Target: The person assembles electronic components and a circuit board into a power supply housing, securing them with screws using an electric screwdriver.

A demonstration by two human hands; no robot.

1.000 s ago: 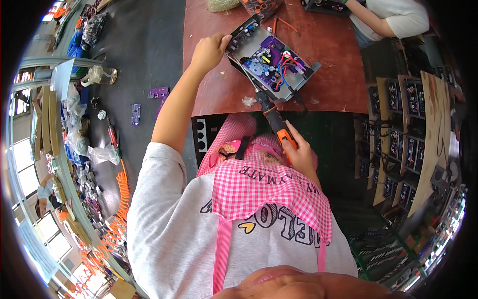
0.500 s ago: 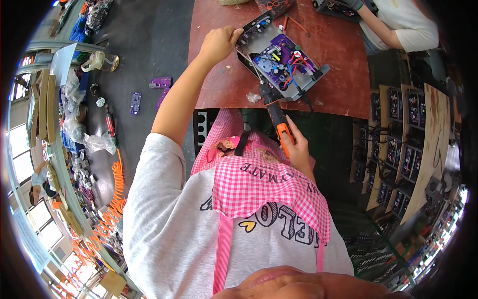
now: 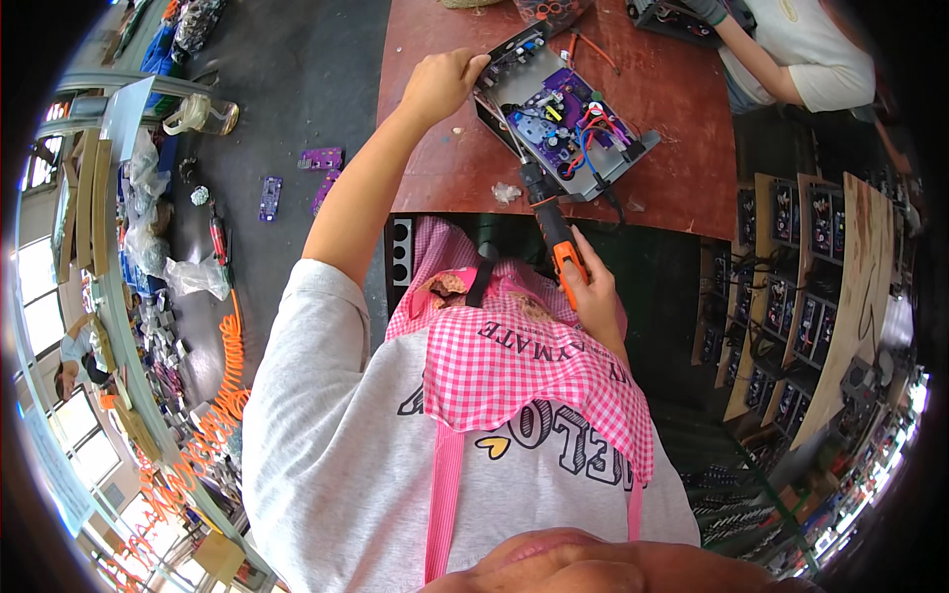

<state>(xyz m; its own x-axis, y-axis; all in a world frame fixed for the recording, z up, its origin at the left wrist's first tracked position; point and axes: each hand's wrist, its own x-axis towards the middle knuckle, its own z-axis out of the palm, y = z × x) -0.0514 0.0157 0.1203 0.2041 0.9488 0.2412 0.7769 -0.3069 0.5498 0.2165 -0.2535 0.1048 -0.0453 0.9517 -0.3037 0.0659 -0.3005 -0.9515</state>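
A grey metal chassis (image 3: pixel 593 188) lies tilted on the table, with a purple circuit board (image 3: pixel 563 94), blue parts and red and blue wires inside. My left hand (image 3: pixel 440 87) is closed on the corner of the chassis's dark end panel (image 3: pixel 524 44), which carries small electronic parts. In my right hand (image 3: pixel 596 296) is an orange and black cordless screwdriver (image 3: pixel 547 212). Its long thin bit reaches along the near left side of the chassis toward the end panel. Where the tip meets the chassis is too small to make out.
The red-brown table (image 3: pixel 435 178) bears a crumpled clear plastic scrap (image 3: pixel 506 193) and red wires (image 3: pixel 597 51). Loose purple boards (image 3: pixel 321 158) lie on the dark surface to the left. Across the table a gloved co-worker's hand (image 3: pixel 707 10) touches another chassis. Wooden racks (image 3: pixel 776 296) stand right.
The whole view has shifted slightly. Both hands keep their grips, and the screwdriver and chassis stay in nearly the same position to each other.
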